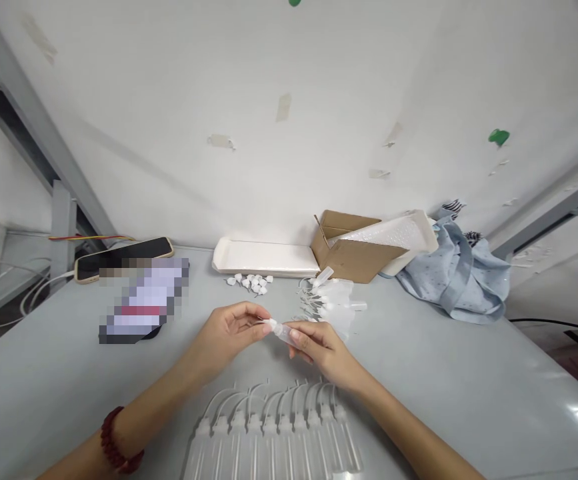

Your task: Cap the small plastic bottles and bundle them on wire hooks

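- Our left fingers pinch the white tip of a small clear tube, nearly closed.
- Our right fingers curl closed around its body.
- We hold it above the bench, between the white caps and the row of tubes.
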A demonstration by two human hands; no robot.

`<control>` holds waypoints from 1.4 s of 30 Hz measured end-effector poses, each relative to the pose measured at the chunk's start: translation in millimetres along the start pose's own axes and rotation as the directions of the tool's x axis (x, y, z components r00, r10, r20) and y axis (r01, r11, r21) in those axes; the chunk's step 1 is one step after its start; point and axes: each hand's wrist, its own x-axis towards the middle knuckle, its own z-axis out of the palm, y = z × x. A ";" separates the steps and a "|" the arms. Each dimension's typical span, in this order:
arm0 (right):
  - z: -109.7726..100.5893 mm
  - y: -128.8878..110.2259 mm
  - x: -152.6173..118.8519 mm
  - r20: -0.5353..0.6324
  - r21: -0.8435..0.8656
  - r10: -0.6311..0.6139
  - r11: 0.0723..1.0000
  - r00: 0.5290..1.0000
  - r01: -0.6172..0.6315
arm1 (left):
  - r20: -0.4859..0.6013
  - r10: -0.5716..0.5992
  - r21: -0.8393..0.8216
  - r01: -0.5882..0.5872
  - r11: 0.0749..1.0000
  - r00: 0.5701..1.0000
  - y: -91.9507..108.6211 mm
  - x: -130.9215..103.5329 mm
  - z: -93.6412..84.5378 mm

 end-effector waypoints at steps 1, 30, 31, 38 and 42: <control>0.5 -0.2 -0.2 -0.002 -0.010 -0.001 1.000 1.000 0.001 | 0.004 0.004 0.009 -0.004 1.000 1.000 -0.3 0.0 0.6; 8.0 0.9 -1.2 -0.031 -0.326 -0.185 0.931 0.982 0.165 | 0.120 -0.105 0.168 0.084 0.982 0.987 -1.6 0.3 3.6; 8.0 0.9 -0.9 -0.027 -0.331 -0.196 0.927 0.980 0.176 | 0.135 -0.124 0.161 0.102 0.982 0.983 -1.7 0.5 3.9; 5.9 3.4 -1.4 -0.041 -0.222 -0.085 0.972 0.996 0.074 | 0.120 -0.104 0.097 0.093 0.991 0.987 3.9 -1.9 8.6; 5.2 6.0 0.1 -0.046 -0.040 0.026 0.999 0.999 -0.028 | 0.097 -0.075 0.089 0.067 0.994 0.992 1.2 -3.3 10.9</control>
